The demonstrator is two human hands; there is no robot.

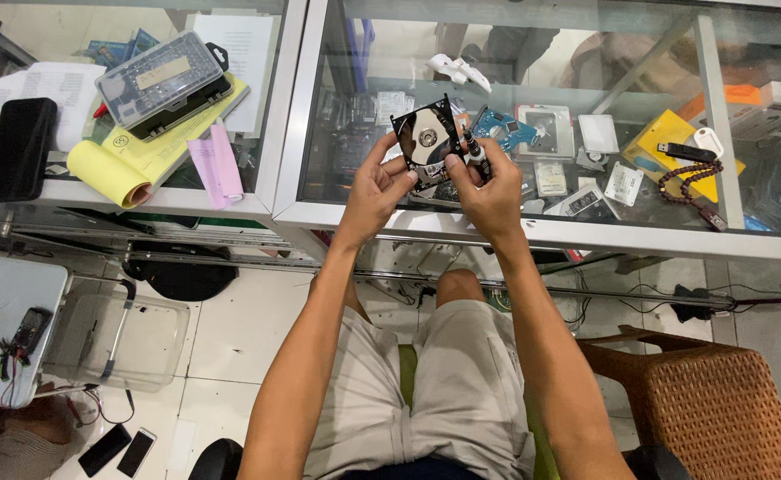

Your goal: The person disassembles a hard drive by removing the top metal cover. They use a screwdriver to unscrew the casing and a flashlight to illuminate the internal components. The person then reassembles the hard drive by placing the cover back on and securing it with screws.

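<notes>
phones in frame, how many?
3. One black phone lies on the glass counter at far left. Two more phones lie side by side on the floor tiles at bottom left. Clutter could hide others.

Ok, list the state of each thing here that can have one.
Hard drive: cover off, platter exposed, held up in both hands.
Left hand: gripping the drive's edge.
Right hand: holding a screwdriver.
Bit case: lid closed.
Black phone: screen dark.

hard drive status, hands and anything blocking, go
Left hand holds open hard drive by its edge. Right hand holds screwdriver at its side. Nothing blocking, glass counter underneath.
</notes>
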